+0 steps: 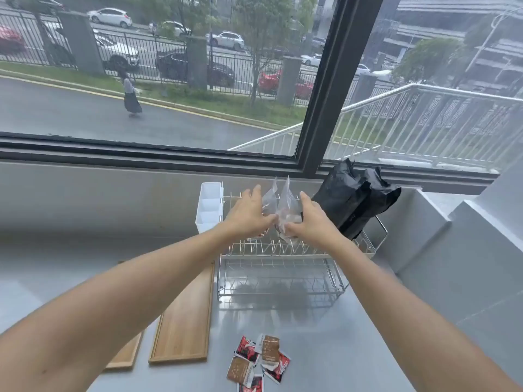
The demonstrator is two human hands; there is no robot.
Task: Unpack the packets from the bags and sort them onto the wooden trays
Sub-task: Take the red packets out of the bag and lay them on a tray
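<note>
My left hand (249, 213) and right hand (311, 219) pinch a clear bag (285, 207); some packets (259, 363) lie out, trays (184, 321) bare.

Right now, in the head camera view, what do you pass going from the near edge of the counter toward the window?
Loose packets → wooden trays → lower wire rack tier → left hand and right hand, both holding clear bags over the upper tier → window frame.
</note>
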